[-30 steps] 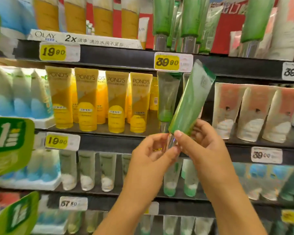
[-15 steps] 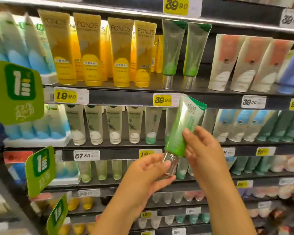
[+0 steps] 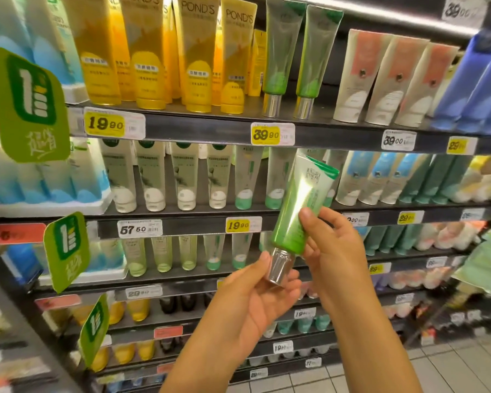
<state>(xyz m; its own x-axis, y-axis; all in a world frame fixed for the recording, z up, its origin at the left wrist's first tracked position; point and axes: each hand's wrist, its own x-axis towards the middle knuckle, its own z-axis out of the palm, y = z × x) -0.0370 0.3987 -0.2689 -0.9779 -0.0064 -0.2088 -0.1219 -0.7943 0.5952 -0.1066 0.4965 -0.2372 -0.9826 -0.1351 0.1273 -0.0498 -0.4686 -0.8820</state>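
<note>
A green tube with a silver cap (image 3: 298,211) is held in front of the shop shelves, cap down and top leaning right. My right hand (image 3: 333,245) grips the green body from the right, thumb across its front. My left hand (image 3: 255,296) is below it, with the silver cap lying in its curled fingers and the thumb against the cap's left side. Two matching green tubes (image 3: 289,58) stand on the upper shelf.
Dark shelves (image 3: 210,129) filled with rows of tubes run across the view: yellow tubes (image 3: 150,52) upper left, white and pink ones (image 3: 391,80) upper right. Green promo signs (image 3: 29,103) stick out at the left. Tiled floor (image 3: 451,370) lies at the lower right.
The view has tilted downward, so the shelves appear higher in frame. Both hands have lowered the tube away from the upper shelf while keeping their hold on it.
</note>
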